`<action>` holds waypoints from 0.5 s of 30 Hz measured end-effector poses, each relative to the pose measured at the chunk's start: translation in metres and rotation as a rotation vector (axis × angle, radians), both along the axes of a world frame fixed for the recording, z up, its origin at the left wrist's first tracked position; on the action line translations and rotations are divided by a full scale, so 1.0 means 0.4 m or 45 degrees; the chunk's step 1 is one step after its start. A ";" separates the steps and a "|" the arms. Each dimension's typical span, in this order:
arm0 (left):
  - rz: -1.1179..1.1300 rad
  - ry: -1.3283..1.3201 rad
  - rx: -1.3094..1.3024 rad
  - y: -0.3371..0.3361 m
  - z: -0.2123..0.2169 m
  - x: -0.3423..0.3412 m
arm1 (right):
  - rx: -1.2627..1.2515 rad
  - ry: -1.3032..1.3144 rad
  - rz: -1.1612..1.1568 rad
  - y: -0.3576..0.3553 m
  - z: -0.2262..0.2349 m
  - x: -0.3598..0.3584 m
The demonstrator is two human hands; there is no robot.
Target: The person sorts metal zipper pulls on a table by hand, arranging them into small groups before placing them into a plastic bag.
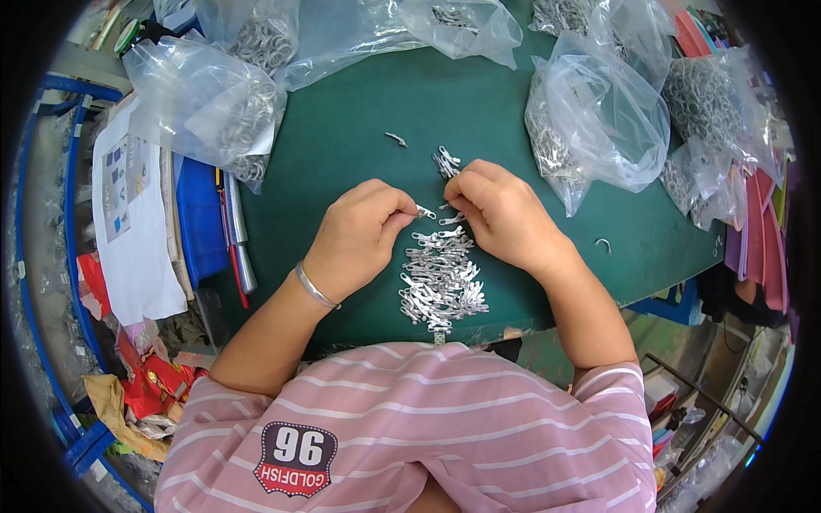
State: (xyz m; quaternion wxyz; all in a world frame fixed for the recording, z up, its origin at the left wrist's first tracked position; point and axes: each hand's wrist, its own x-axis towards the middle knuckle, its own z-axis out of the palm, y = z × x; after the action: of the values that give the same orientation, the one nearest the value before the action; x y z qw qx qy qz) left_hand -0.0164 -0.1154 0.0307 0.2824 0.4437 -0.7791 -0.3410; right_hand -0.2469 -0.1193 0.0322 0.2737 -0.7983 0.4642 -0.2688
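Note:
My left hand [359, 229] pinches a small silver zipper pull [426, 213] between thumb and forefinger; the pull has a looped end. Close by on the right, my right hand [500, 209] has its thumb and forefinger pressed together, and what lies between them is too small to name. Just below the fingertips a pile of similar silver zipper pulls [440, 278] spreads toward the table's near edge. A smaller cluster of pulls [445, 162] lies beyond my right fingertips. One loose metal piece [395, 138] rests farther off, to the left.
Clear plastic bags of metal rings [248, 128] and other metal parts [547, 141] line the far side of the green table [359, 111]. A curved metal piece [604, 245] lies right of my forearm. At left are a blue bin [202, 227] and white paper [137, 239].

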 end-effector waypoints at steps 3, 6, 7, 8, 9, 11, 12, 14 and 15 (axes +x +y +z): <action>0.017 0.005 -0.038 -0.003 -0.006 -0.010 | -0.116 0.025 -0.071 0.004 -0.005 -0.006; 0.038 0.000 -0.127 -0.014 -0.015 -0.021 | -0.145 -0.004 -0.126 0.009 -0.004 -0.021; 0.032 -0.005 -0.163 -0.021 -0.022 -0.028 | -0.141 -0.015 -0.136 0.011 -0.003 -0.023; 0.026 -0.010 -0.199 -0.027 -0.029 -0.031 | -0.159 -0.036 -0.108 0.014 -0.009 -0.023; 0.000 -0.044 -0.222 -0.034 -0.035 -0.035 | -0.165 -0.015 -0.070 0.016 -0.013 -0.021; -0.052 -0.114 -0.270 -0.045 -0.045 -0.041 | -0.176 0.026 0.007 0.019 -0.017 -0.013; -0.040 -0.090 -0.272 -0.049 -0.049 -0.042 | -0.196 0.065 0.019 0.022 -0.017 -0.010; -0.015 -0.045 -0.276 -0.053 -0.054 -0.041 | -0.169 0.048 0.014 0.027 -0.016 -0.019; -0.046 -0.084 -0.278 -0.053 -0.050 -0.038 | -0.157 0.037 0.012 0.028 -0.015 -0.023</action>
State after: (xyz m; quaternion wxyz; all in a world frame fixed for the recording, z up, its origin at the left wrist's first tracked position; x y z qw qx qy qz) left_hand -0.0317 -0.1367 0.0106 0.2971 0.4073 -0.8284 -0.2441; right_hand -0.2561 -0.1083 0.0260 0.2185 -0.8196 0.4470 -0.2841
